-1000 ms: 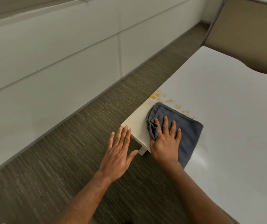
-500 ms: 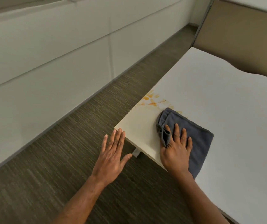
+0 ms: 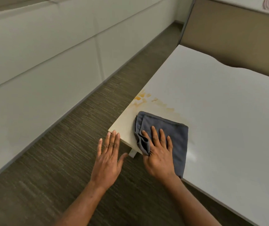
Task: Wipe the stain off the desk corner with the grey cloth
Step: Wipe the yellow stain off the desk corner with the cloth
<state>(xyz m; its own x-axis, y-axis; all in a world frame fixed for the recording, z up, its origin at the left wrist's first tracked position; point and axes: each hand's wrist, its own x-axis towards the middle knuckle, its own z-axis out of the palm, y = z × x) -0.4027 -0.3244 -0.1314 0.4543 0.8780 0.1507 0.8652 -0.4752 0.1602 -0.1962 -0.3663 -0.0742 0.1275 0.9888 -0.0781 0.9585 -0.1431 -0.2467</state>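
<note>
A folded grey cloth [image 3: 166,128] lies flat on the white desk [image 3: 220,111] near its left front corner. My right hand [image 3: 159,154] presses on the cloth's near half, fingers spread, with a bunched fold at the index finger. An orange-yellow stain [image 3: 142,99] spreads along the desk's left edge just beyond the cloth, with fainter smears trailing right. My left hand [image 3: 108,159] hovers flat over the floor, fingertips at the desk corner, holding nothing.
Dark striped carpet [image 3: 65,160] covers the floor left of the desk. A white panelled wall [image 3: 41,62] runs along the far left. A tan partition [image 3: 236,33] stands behind the desk. A desk leg bracket [image 3: 133,154] shows under the corner.
The cloth and my right hand slid right across the desk, then back left and toward me. The orange stain looks more smeared. My left hand stays near the corner.
</note>
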